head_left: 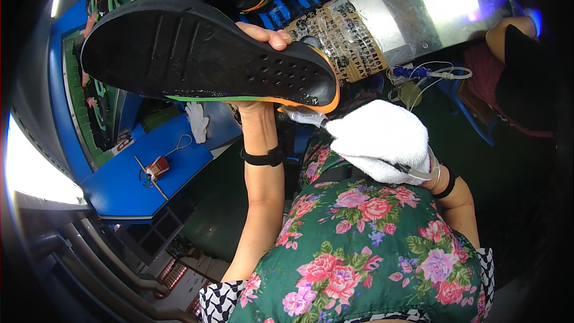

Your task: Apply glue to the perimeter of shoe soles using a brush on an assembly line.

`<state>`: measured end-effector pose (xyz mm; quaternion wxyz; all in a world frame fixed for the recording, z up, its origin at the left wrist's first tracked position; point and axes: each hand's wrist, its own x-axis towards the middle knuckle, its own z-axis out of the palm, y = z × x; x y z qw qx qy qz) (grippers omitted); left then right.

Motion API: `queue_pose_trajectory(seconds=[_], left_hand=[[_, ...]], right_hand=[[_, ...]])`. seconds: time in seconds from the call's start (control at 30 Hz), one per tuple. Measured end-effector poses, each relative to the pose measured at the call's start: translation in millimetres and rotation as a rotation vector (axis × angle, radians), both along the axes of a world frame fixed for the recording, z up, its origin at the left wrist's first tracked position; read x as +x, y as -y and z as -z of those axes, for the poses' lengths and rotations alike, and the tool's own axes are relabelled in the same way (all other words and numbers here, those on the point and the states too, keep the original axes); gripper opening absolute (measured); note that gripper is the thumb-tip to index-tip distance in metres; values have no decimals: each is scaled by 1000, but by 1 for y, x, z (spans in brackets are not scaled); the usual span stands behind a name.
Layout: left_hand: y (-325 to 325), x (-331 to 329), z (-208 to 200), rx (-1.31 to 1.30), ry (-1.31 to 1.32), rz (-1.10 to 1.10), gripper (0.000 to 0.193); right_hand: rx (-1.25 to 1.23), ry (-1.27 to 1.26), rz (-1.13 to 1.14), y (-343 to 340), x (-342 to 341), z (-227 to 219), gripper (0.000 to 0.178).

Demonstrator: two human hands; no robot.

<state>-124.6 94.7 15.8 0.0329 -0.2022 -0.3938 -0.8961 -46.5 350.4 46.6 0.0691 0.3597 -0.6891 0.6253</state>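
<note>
My left hand holds up a large black shoe sole with an orange and green edge, its grooved underside toward me; only fingertips show over its top rim and the wrist below wears a black band. My right hand, in a white cloth glove, grips a thin brush-like tool whose tip touches the sole's lower right edge. My lap is covered by green floral fabric.
A blue work table at the left carries a small red object with a cord and a thin stick. A white glove lies behind it. A metal conveyor panel runs at upper right, where another person's arm rests.
</note>
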Motion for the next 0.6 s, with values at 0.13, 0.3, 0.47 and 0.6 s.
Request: queue_pose_trajectory(seconds=[0.13,0.3,0.47,0.6], left_hand=[[-4,0,-1,24,-31,-5,58],[-3,-4,2,14,-25,26,59],[-6,-4,4,-10,5,24,64],[-9,-5,1,-11,43,36,67]], right_hand=[[-56,43,-2,-2,-3,2,26],[-38,99,36,-4,-5,2,26],[-57,57,-5,-4,-5,3,25],[-103,233,49,-7,-6,2,15]])
